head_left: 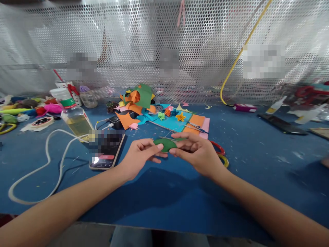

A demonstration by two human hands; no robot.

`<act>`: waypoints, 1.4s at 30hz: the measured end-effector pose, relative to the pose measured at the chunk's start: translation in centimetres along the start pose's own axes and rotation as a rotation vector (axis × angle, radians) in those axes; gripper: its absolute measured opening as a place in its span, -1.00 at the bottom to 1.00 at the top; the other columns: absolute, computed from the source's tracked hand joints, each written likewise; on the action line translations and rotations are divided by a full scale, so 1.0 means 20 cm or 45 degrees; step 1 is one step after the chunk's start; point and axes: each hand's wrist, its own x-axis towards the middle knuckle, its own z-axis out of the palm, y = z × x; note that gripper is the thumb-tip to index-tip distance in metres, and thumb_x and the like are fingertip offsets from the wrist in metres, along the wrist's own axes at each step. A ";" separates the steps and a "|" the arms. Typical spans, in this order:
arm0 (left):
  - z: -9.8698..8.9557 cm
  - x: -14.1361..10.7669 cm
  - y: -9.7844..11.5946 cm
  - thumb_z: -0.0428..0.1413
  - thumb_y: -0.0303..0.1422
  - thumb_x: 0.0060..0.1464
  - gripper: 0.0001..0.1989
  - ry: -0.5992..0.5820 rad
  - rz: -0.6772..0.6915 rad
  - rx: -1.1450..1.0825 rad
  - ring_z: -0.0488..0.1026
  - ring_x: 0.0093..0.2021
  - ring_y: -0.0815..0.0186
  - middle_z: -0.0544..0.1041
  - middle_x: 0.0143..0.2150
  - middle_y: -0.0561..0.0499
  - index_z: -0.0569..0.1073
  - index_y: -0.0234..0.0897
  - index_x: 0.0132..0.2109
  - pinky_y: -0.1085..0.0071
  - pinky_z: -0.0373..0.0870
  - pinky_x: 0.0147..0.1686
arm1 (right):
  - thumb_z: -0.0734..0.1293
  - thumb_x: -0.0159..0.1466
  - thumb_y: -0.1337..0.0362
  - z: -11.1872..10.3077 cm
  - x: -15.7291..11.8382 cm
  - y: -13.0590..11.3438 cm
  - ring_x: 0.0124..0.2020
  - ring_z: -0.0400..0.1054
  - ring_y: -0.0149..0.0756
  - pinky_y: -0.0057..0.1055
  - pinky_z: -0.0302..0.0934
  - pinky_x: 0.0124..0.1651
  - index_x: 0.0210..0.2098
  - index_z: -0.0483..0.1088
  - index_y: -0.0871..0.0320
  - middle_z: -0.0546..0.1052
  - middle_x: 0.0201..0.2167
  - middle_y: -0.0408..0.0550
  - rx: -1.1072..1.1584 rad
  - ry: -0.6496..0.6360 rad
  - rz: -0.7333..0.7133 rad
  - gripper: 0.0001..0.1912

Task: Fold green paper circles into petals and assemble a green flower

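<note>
Both ends of green piece (166,145) pinched: left hand (144,151) clamped on left end, right hand (199,151) on right, piece between them. Uneven pull could crease or tear it, if paper. Leftward sweep of left hand could knock phone (109,147) near it.

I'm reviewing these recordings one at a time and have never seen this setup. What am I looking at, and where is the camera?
There is no machine here: these are a person's own bare hands, seen from a camera worn on the head, looking forward and down. The left hand and right hand hold a small green piece between them, above a blue table. On the table, a phone and a bottle are to the left; colored paper scraps and a yellow-orange paper flower lie beyond the hands. Behind stands a perforated metal screen.
</note>
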 end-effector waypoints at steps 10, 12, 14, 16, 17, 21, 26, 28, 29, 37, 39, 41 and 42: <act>-0.05 -0.04 0.00 0.12 -0.39 0.06 -0.85 0.099 0.749 0.785 0.55 -0.44 0.35 0.61 -0.32 0.04 0.57 -0.18 -0.24 0.45 0.56 -0.46 | 0.42 0.02 0.31 -0.03 -0.02 -0.03 -0.43 0.50 -0.28 -0.37 0.45 -0.36 -0.42 0.52 0.13 0.59 -0.48 -0.12 -0.106 0.056 -0.187 -0.90; -0.06 -0.05 0.00 0.17 -0.46 -0.01 -0.80 0.110 0.977 0.901 0.57 -0.33 0.31 0.61 -0.27 0.08 0.56 -0.10 -0.22 0.42 0.58 -0.38 | 0.40 0.05 0.34 -0.04 -0.03 -0.04 -0.41 0.50 -0.27 -0.34 0.46 -0.32 -0.44 0.52 0.09 0.59 -0.46 -0.13 -0.171 0.059 -0.282 -0.94; -0.06 -0.05 0.00 0.18 -0.53 -0.05 -0.70 0.080 1.152 0.972 0.56 -0.24 0.30 0.60 -0.22 0.11 0.54 -0.04 -0.18 0.39 0.58 -0.30 | 0.37 0.07 0.37 -0.06 -0.03 -0.04 -0.35 0.50 -0.27 -0.29 0.45 -0.23 -0.45 0.52 0.05 0.60 -0.42 -0.15 -0.212 0.045 -0.372 -0.90; -0.06 -0.05 0.01 0.17 -0.58 -0.06 -0.64 0.024 1.259 0.997 0.56 -0.23 0.32 0.59 -0.19 0.10 0.52 -0.04 -0.15 0.39 0.57 -0.27 | 0.36 0.09 0.39 -0.07 -0.03 -0.04 -0.31 0.50 -0.28 -0.27 0.44 -0.17 -0.45 0.52 0.02 0.60 -0.38 -0.17 -0.244 0.035 -0.464 -0.87; -0.06 -0.05 0.01 0.16 -0.59 -0.06 -0.64 0.007 1.292 1.002 0.56 -0.23 0.32 0.59 -0.19 0.09 0.52 -0.06 -0.15 0.40 0.57 -0.27 | 0.35 0.09 0.40 -0.07 -0.03 -0.04 -0.30 0.50 -0.29 -0.28 0.44 -0.18 -0.44 0.51 0.01 0.60 -0.36 -0.17 -0.264 0.029 -0.510 -0.85; -0.06 -0.05 0.03 0.14 -0.58 -0.04 -0.72 -0.003 1.340 1.013 0.56 -0.25 0.32 0.60 -0.22 0.05 0.53 -0.12 -0.21 0.41 0.55 -0.30 | 0.34 0.12 0.43 -0.07 -0.04 -0.04 -0.28 0.48 -0.34 -0.36 0.42 -0.21 -0.41 0.50 0.01 0.59 -0.31 -0.16 -0.332 0.008 -0.636 -0.82; -0.06 -0.06 0.04 0.15 -0.58 -0.05 -0.75 -0.040 1.360 1.043 0.55 -0.24 0.31 0.59 -0.20 0.02 0.52 -0.15 -0.24 0.39 0.55 -0.29 | 0.33 0.14 0.43 -0.08 -0.05 -0.05 -0.27 0.48 -0.33 -0.33 0.41 -0.21 -0.42 0.49 -0.01 0.58 -0.28 -0.17 -0.391 -0.007 -0.686 -0.82; -0.06 -0.06 0.03 0.15 -0.60 -0.06 -0.72 -0.068 1.363 1.021 0.55 -0.23 0.32 0.59 -0.20 0.02 0.52 -0.15 -0.22 0.39 0.54 -0.26 | 0.33 0.14 0.43 -0.08 -0.05 -0.05 -0.27 0.47 -0.33 -0.35 0.40 -0.21 -0.42 0.48 0.01 0.58 -0.29 -0.15 -0.384 -0.013 -0.682 -0.83; -0.06 -0.06 0.03 0.15 -0.61 -0.07 -0.71 -0.056 1.343 0.986 0.55 -0.23 0.32 0.59 -0.21 0.03 0.51 -0.16 -0.21 0.41 0.54 -0.25 | 0.33 0.14 0.42 -0.07 -0.05 -0.05 -0.28 0.47 -0.33 -0.36 0.40 -0.22 -0.42 0.48 0.03 0.58 -0.32 -0.15 -0.379 -0.026 -0.653 -0.85; -0.02 -0.03 0.01 0.20 -0.39 -0.03 -0.80 0.177 0.496 0.503 0.51 -0.47 0.40 0.57 -0.40 0.04 0.45 -0.30 -0.20 0.56 0.52 -0.54 | 0.35 0.13 0.22 -0.03 -0.03 -0.01 -0.37 0.43 -0.36 -0.43 0.34 -0.32 -0.18 0.36 0.13 0.54 -0.38 -0.10 -0.176 -0.189 -0.041 -0.74; -0.02 -0.02 0.02 0.20 -0.38 -0.05 -0.82 0.135 0.408 0.496 0.50 -0.44 0.39 0.56 -0.38 0.02 0.45 -0.31 -0.23 0.58 0.50 -0.57 | 0.35 0.13 0.22 -0.04 -0.02 -0.02 -0.37 0.42 -0.39 -0.45 0.32 -0.30 -0.13 0.33 0.13 0.53 -0.39 -0.11 -0.130 -0.208 0.063 -0.69; -0.02 -0.02 0.03 0.18 -0.38 -0.03 -0.85 0.080 0.345 0.546 0.47 -0.49 0.43 0.54 -0.41 0.04 0.47 -0.30 -0.24 0.60 0.47 -0.59 | 0.36 0.12 0.25 -0.04 -0.02 -0.03 -0.42 0.40 -0.43 -0.48 0.30 -0.32 -0.10 0.30 0.13 0.51 -0.43 -0.16 -0.061 -0.263 0.164 -0.65; -0.02 -0.02 0.03 0.17 -0.38 -0.01 -0.85 0.047 0.313 0.574 0.45 -0.52 0.45 0.53 -0.41 0.04 0.47 -0.30 -0.24 0.60 0.46 -0.60 | 0.37 0.11 0.26 -0.05 -0.02 -0.03 -0.45 0.39 -0.45 -0.49 0.29 -0.34 -0.10 0.28 0.13 0.49 -0.47 -0.19 -0.014 -0.308 0.224 -0.64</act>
